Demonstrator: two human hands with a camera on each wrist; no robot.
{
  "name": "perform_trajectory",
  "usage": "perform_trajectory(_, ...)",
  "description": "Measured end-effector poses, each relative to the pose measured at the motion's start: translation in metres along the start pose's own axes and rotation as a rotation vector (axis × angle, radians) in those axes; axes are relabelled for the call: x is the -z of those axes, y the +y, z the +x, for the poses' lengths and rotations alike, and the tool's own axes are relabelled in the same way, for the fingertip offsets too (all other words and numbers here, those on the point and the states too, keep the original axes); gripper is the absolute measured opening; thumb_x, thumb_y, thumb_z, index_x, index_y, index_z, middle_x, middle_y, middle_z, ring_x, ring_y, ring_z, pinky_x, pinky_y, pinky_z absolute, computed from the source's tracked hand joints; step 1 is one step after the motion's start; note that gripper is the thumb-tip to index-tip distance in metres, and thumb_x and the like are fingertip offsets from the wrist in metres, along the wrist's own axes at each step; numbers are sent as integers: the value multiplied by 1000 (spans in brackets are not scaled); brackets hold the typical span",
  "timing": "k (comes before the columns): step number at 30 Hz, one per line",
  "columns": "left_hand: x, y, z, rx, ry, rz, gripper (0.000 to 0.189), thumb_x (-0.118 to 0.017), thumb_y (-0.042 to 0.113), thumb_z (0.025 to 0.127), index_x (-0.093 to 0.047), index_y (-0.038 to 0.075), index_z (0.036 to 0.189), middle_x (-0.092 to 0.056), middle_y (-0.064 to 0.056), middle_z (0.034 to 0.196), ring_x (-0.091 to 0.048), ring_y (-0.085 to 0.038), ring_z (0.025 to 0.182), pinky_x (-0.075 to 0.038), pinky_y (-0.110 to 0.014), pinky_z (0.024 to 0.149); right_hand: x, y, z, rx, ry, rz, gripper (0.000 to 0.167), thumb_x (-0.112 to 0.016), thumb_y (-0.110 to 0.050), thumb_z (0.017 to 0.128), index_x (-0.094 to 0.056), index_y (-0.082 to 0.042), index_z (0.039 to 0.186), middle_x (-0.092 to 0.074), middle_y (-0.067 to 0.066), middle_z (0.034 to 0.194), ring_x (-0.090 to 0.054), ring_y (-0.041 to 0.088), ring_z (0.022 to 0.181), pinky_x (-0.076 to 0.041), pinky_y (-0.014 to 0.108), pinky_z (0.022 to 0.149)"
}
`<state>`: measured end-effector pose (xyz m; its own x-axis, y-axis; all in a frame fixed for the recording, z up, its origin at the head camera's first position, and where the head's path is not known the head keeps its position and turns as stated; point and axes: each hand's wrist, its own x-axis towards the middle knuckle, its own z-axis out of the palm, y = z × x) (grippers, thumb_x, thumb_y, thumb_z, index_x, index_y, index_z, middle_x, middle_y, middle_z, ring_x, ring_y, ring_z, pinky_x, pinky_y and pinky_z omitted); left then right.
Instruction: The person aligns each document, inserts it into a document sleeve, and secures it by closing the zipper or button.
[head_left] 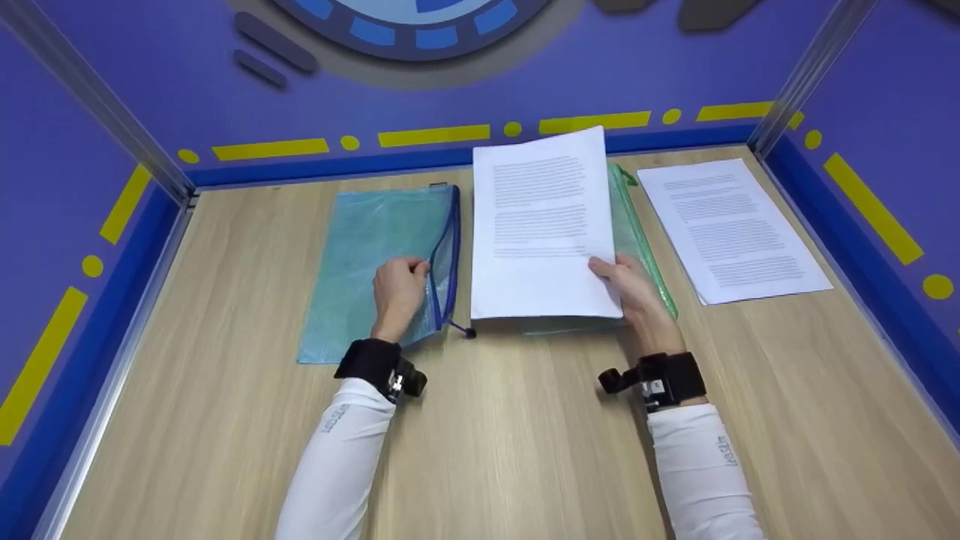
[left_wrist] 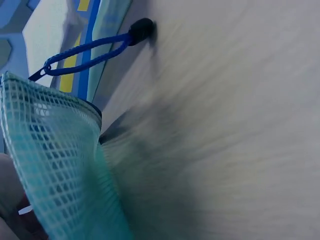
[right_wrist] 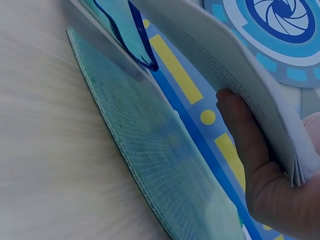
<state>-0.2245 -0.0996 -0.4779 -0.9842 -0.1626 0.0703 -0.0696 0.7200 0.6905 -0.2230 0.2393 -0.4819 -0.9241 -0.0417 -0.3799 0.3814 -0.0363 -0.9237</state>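
A stack of printed paper (head_left: 540, 225) is held up by my right hand (head_left: 637, 289), thumb on the front and fingers behind, as the right wrist view also shows. My left hand (head_left: 400, 289) pinches the upper layer of a blue mesh zipper pouch (head_left: 375, 225) beside its dark blue zipper, and the pouch's mouth gapes on the right side. In the left wrist view the lifted mesh corner (left_wrist: 55, 150) shows, with a blue cord pull (left_wrist: 90, 55) hanging from it. Below the raised stack lies a green-zippered mesh pouch (right_wrist: 150, 145), partly hidden in the head view.
A second stack of printed paper (head_left: 735, 229) lies at the table's right rear. Blue panels (head_left: 420, 161) wall the wooden table (head_left: 510, 435) at the back and both sides. Each wrist carries a black strap with a camera.
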Motion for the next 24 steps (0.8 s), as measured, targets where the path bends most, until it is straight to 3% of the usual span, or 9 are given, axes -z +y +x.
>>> perform_trajectory(5,0,-1,-2,-13,-14,-3,24,-56,16,101,-74,6,112,-75,-15,102,-66,-26,79,-49,-36,76,-3,-1,-1,7,-7,-26,46,-45,-21,104,-43,2,144,-71,-10,91,-70,6,82,-56,21,69)
perform_trajectory(8,0,-1,-2,-8,-9,-10,25,-55,16,101,-73,6,117,-75,-14,108,-69,-28,86,-52,-39,81,-4,-3,-2,34,-21,-44,47,-45,-21,104,-43,3,144,-70,-9,94,-70,6,84,-56,22,71)
perform_trajectory(17,-2,0,-2,-20,-6,-42,25,-56,16,101,-72,6,118,-74,-14,108,-69,-27,87,-54,-40,82,8,-10,-9,30,3,-153,42,-47,-24,103,-50,0,138,-72,-11,86,-70,5,76,-55,20,66)
perform_trajectory(24,-1,0,-2,-12,19,-20,24,-57,16,100,-73,6,115,-75,-15,105,-70,-28,87,-54,-42,84,15,-14,-13,15,-59,-144,41,-49,-25,103,-49,1,136,-73,-11,84,-70,5,74,-55,19,66)
